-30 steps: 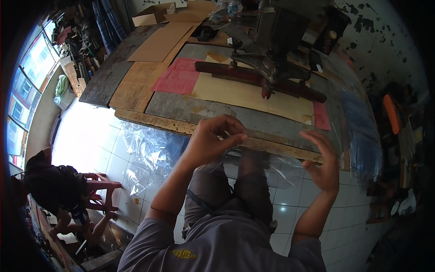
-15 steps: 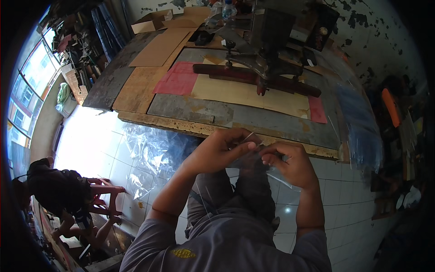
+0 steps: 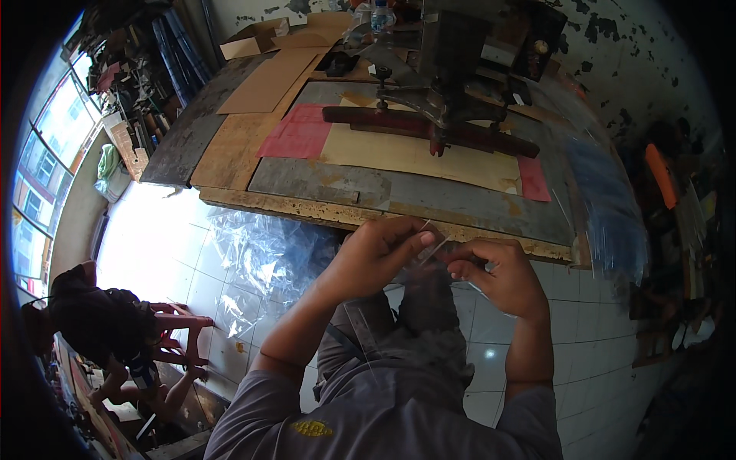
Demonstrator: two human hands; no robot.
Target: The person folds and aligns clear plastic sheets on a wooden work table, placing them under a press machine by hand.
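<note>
My left hand (image 3: 383,251) is in front of the table's near edge, thumb and fingers pinching a thin, clear plastic sheet (image 3: 428,270). A pale edge of the plastic sticks up past the left fingertips. Close on the right, my right hand (image 3: 502,277) has its thumb and fingers curled together at the same plastic. The sheet is so transparent that its outline over my lap is hard to follow. Beyond my hands stands a heavy dark press with a long red bar (image 3: 429,132), over a cream sheet (image 3: 414,159) and pink sheets (image 3: 295,132) on the grey tabletop.
Crumpled clear plastic (image 3: 264,257) lies on the tiled floor beside the table. Bluish plastic sheets (image 3: 609,207) hang at the table's right side. Flat cardboard (image 3: 268,80) and an open box (image 3: 251,40) lie far left. Another person (image 3: 100,318) is by a red stool (image 3: 182,330) at left.
My right hand has moved slightly to the right, widening the gap between the fingertips. The pale plastic edge at my left fingertips now shows more. The view has shifted slightly.
</note>
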